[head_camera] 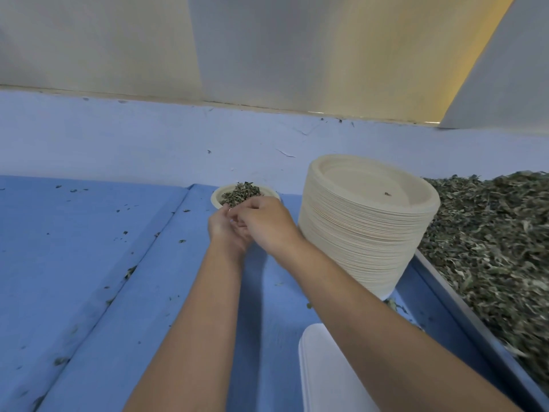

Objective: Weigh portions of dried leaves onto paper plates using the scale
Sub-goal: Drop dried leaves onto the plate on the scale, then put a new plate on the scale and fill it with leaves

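Observation:
A small paper plate [218, 195] heaped with dried leaves [241, 192] sits on the blue surface close to the back wall. My left hand [223, 230] and my right hand [267, 223] meet at the plate's near rim and hide that edge. My right fingers curl in against my left hand. Whether either hand holds leaves or the rim is hidden. A tall stack of paper plates [365, 233] stands just to the right. A white, rounded object [319, 370], possibly the scale, lies at the bottom, partly under my right forearm.
A big pile of loose dried leaves [493, 239] fills a metal-edged tray [463, 310] on the right. Leaf crumbs are scattered over the blue table cover [89, 263], which has a raised fold running diagonally. A pale blue wall [148, 138] closes the back.

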Available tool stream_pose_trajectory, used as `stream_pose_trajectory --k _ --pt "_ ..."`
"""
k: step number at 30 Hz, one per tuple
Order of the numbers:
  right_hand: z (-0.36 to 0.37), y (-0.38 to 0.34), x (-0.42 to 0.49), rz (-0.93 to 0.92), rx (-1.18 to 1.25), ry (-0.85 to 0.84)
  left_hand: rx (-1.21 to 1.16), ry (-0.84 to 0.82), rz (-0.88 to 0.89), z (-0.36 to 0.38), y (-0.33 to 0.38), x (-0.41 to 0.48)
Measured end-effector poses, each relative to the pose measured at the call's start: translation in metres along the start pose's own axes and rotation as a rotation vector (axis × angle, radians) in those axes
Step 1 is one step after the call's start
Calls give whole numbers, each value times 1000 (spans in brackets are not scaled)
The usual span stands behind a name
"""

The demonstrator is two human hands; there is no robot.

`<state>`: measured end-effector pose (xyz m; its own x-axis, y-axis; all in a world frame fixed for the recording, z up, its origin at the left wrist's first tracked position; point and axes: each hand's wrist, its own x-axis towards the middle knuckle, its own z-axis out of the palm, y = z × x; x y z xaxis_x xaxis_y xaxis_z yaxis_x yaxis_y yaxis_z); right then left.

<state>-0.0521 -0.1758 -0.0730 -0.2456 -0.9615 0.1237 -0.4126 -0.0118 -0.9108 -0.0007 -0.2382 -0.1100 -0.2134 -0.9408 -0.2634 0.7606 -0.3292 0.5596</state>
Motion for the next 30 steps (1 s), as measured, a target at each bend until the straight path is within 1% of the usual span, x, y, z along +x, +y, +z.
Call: stream_pose_trajectory --k 3,5,8,11,13,16,19,21,23,26,27,28,29,30 --pt "-2 -2 -1 -5 3 -4 -75 21 -18 -3 2 2" --pt "-2 -3 0 -13 4 -11 -80 38 -12 -1 3 0" --pt "-2 -5 -1 -24 21 -5 19 59 52 9 0 -2" --pt "-4 -3 -1 -34 28 2 69 97 74 13 -5 -5" --pt "-5 -1 -4 -36 9 0 47 65 51 9 -3 -6" --pt "-7 -5 -12 -44 17 -15 -104 -2 -9 4 4 -13" --pt "-11 -21 -27 -68 86 -29 -137 -15 -1 5 9 -25" --pt "-18 -35 -41 -101 178 0 -187 -86 -22 10 12 -40" --pt "-32 -46 -55 -170 200 72 -183 -141 -43 17 10 -59" --pt "-68 -56 -77 -348 70 193 -42 -165 17 32 6 -96" --pt "-83 -58 -83 -414 -41 233 -6 -155 48 36 5 -108" --pt "-98 -58 -88 -473 -221 273 27 -138 71 40 5 -119" --pt "-114 -58 -92 -506 -457 310 59 -123 88 43 4 -129" --pt "-128 -56 -95 -504 -683 326 93 -116 98 47 4 -139"
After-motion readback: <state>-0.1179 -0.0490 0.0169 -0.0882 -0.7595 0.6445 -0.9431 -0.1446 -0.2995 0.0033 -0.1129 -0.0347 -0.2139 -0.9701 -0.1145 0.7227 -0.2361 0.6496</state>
